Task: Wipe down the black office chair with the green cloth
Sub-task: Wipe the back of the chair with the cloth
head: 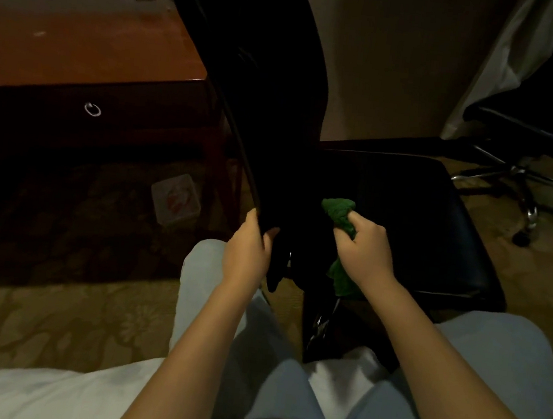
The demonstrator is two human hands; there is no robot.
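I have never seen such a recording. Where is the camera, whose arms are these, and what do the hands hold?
There is no machine here. One camera sits on a person's head and looks forward and down, so the two arms that enter from below are that person's own. The big dark thing is a black office chair, seen from close by: its tall back rises up the middle and its seat lies to the right. The left hand grips the edge of the back, low down. The right hand holds a bunched green cloth near where back and seat meet. On the left stands a wooden desk, and a second chair stands at the far right.
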